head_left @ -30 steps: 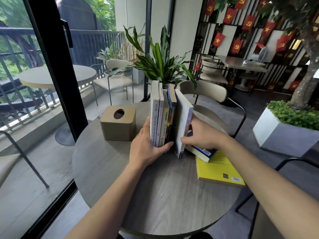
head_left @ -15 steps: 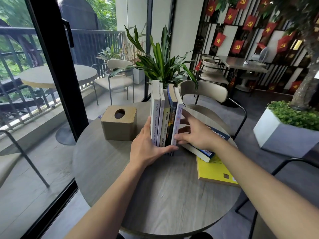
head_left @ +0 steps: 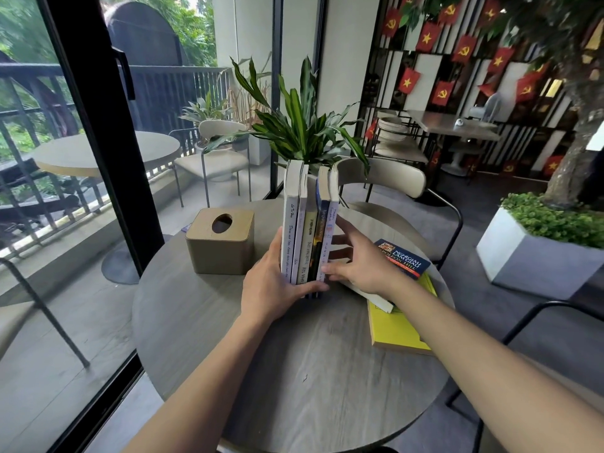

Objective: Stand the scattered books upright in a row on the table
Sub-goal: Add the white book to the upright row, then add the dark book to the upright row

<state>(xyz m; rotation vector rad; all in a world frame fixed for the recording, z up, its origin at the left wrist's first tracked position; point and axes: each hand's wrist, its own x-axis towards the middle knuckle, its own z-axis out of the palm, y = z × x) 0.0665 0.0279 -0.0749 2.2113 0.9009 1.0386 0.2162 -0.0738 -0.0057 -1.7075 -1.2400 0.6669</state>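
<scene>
Several books stand upright in a row [head_left: 307,230], spines toward me, near the middle of the round grey table [head_left: 294,371]. My left hand [head_left: 271,282] presses flat against the row's left side, thumb under the spines. My right hand [head_left: 356,263] presses the rightmost white book [head_left: 330,233] against the row, fingers spread on its cover. To the right, a dark blue book [head_left: 405,259] lies flat on a white-edged one, both atop a yellow book [head_left: 395,331].
A tan tissue box [head_left: 222,243] sits left of the row. A potted plant [head_left: 300,125] stands behind the books. Chairs ring the table at the back [head_left: 382,181] and right [head_left: 523,322]. A glass door [head_left: 98,142] is on the left.
The white book that leaned apart from the row has been pushed upright against it by my right hand. My left hand has stayed on the row's left side.
</scene>
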